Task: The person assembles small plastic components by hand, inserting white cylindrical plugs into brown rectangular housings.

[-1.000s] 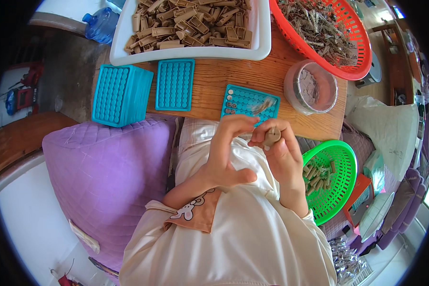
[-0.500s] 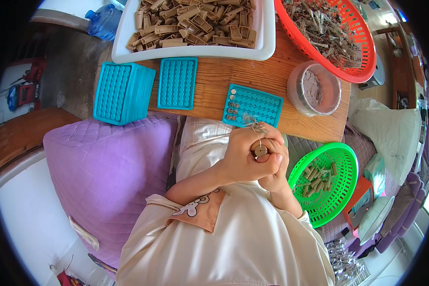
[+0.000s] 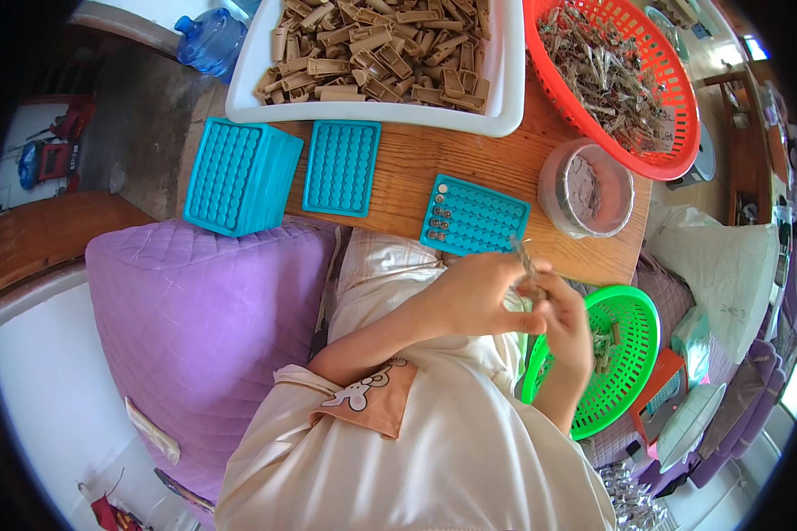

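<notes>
My left hand [image 3: 480,294] is in front of my lap with its thumb stretched away from its fingers. My right hand [image 3: 568,327] is close beside it, fingers pinched around a small brown piece with thin wispy strands [image 3: 529,265]. Motion blurs the piece, and the fingertips partly cover it. It points up between the hands, close to the left fingers. Beyond them on the table lies a teal tray [image 3: 491,215] of round pockets; small round metallic pieces sit in several pockets along its left side. A green basket [image 3: 651,354] with small tan cylinders [image 3: 604,347] is beneath my right forearm.
At the table's back stands a white bin [image 3: 376,112] full of brown plastic parts. A red basket [image 3: 615,164] of thin wiry pieces and a tub of pale powder [image 3: 584,190] are to the right. Stacked teal trays [image 3: 239,177] and another tray [image 3: 341,168] lie left, above a purple quilted cushion [image 3: 204,327].
My hands were clasped around a brown cylinder with strands. They have loosened and shifted right, the right hand moving away from the left, and the piece has turned. The view has shifted slightly.
</notes>
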